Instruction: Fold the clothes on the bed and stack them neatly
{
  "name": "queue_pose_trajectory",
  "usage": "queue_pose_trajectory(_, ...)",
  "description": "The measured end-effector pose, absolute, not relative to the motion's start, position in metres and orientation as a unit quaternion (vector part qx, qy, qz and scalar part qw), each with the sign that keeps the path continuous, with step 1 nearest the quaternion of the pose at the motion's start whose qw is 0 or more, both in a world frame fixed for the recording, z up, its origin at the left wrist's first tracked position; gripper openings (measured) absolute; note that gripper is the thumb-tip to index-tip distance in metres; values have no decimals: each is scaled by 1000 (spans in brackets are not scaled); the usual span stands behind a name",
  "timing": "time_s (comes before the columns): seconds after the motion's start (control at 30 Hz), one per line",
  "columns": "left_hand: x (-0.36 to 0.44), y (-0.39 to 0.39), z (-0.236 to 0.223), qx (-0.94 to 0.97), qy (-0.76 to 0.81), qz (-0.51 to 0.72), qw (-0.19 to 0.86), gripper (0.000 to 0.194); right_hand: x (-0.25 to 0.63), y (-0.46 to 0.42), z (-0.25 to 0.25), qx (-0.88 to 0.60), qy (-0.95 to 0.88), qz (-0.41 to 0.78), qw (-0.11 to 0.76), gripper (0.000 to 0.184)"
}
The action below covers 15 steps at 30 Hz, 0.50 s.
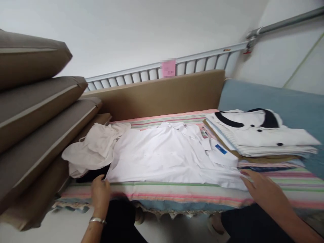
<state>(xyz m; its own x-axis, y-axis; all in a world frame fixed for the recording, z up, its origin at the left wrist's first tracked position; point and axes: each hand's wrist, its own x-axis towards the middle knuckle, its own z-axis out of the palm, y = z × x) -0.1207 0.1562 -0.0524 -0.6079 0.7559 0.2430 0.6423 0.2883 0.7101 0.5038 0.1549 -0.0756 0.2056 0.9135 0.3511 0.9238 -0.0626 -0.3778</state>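
Observation:
A white collared shirt (157,155) lies spread flat, its collar end toward the right and its hem toward the left. A blue label (221,149) shows near its right end. My left hand (101,192), with a silver bracelet at the wrist, pinches the shirt's near left corner. At the near right, my right hand (264,189) has its thumb and fingers on the end of the sleeve, closed on its edge. Crumpled off-white clothing (93,148) lies left of the shirt, with a dark garment (93,173) partly under it.
Folded clothes (263,135) are stacked at the right, a white garment with black trim on top. Brown cushions (37,131) pile up at the left. A striped cover (177,194) lies beneath. A brown backrest (157,92) and a white radiator (197,64) stand behind.

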Motion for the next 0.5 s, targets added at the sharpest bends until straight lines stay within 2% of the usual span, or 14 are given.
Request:
queue_pose_trajectory(0.1,-65,153,-57,633,677,376,-16,31,454,140,-85,-598,-729,-108,315,43)
queue_pose_trajectory(0.2,-2,154,-76,774,574,266,-22,38,396,127,-102,-517,-799,-118,283,45)
queue_pose_trajectory(0.27,20,158,-89,803,562,193,-45,45,375,126,-116,-493,-823,-127,253,50)
queue_pose_trajectory(0.37,9,165,-95,751,644,107,-101,50,379,133,-132,-508,-818,-140,229,54)
queue_pose_trajectory(0.5,-49,167,-88,688,706,5,-167,40,406,131,-129,-570,-786,-124,204,46)
